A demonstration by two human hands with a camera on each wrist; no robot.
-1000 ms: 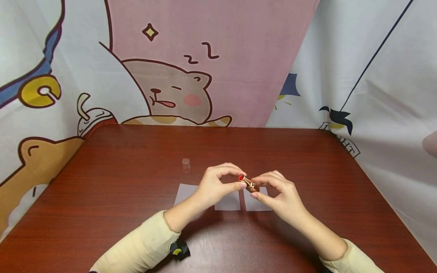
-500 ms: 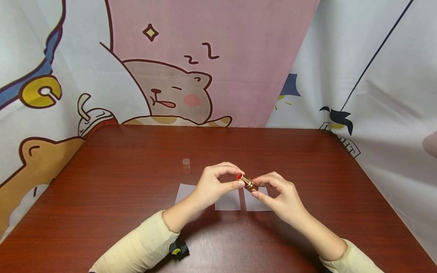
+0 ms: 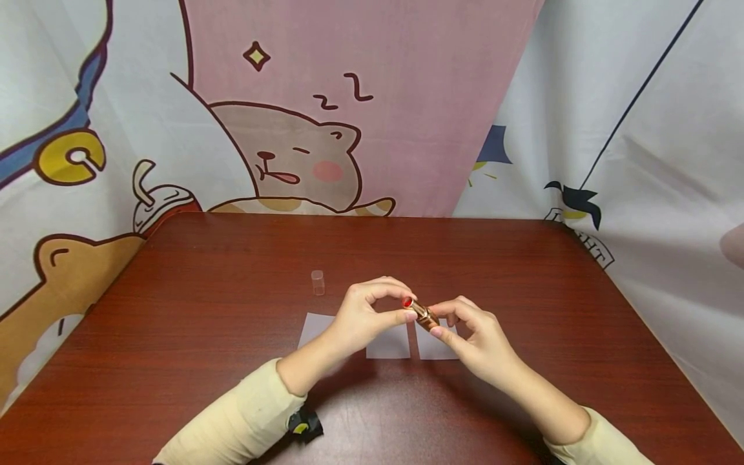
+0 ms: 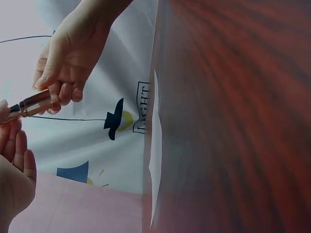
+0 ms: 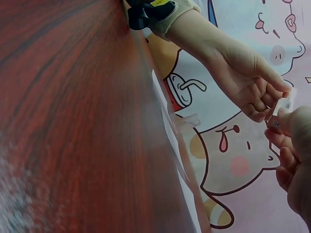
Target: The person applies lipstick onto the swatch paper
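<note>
Between the two hands, above the table, a gold lipstick (image 3: 423, 314) with a red tip is held at a slant, red end toward the left. My left hand (image 3: 361, 318) pinches its upper end between thumb and fingers. The base end is gripped by my right hand (image 3: 482, 336), thumb below and fingers above. In the left wrist view the lipstick (image 4: 35, 104) spans from one hand to the other. The right wrist view shows its base (image 5: 278, 119), with a label on the end. A clear cap (image 3: 317, 283) stands on the table behind the left hand.
White paper sheets (image 3: 388, 342) lie on the brown table (image 3: 232, 271) under the hands, partly covered by the left arm. A printed cloth (image 3: 436, 97) hangs behind the table. A black strap piece (image 3: 305, 424) sits by the left sleeve.
The lipstick has shifted slightly leftward and turned a little in the fingers. The right hand's fingers have moved slightly on its base. The clear cap has stayed put.
</note>
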